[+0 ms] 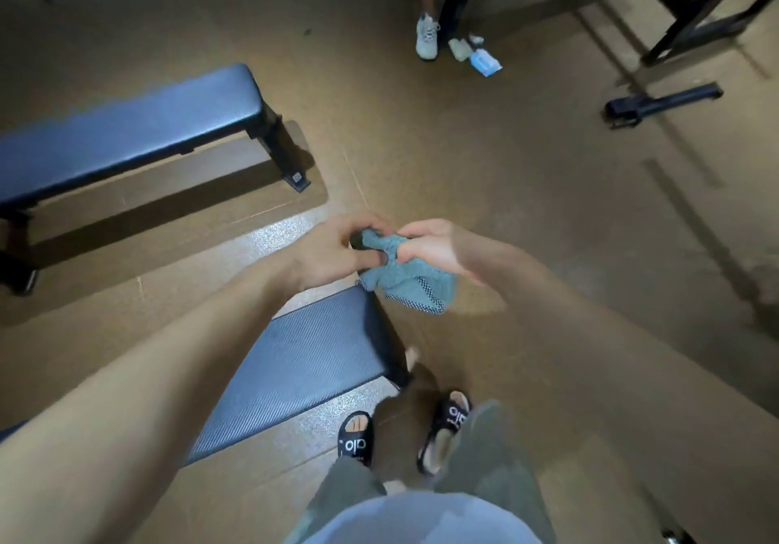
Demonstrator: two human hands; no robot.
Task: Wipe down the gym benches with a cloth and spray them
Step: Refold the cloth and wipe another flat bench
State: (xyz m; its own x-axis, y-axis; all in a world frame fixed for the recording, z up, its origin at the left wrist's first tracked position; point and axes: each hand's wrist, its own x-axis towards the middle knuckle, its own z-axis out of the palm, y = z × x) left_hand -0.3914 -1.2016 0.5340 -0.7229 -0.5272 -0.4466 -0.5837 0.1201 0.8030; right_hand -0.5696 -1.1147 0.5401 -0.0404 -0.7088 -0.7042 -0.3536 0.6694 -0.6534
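A teal cloth (pixel 406 284) with a checked edge hangs bunched between both hands, above the end of the near bench. My left hand (pixel 333 254) grips its upper left part and my right hand (pixel 438 248) pinches its top. The near bench (pixel 303 368) has a dark blue ribbed pad and runs from the lower left under my left forearm. A second dark blue flat bench (pixel 126 132) stands further off at the left on black legs. No spray bottle can be clearly made out.
Another person's leg and white sneaker (pixel 426 37) are at the top centre, beside a small blue-and-white pack (pixel 484 61) on the brown floor. A black bar-like handle (pixel 662 104) lies at the right. Black equipment frames (pixel 695 7) fill the top right. My sandalled feet (pixel 356 438) stand below.
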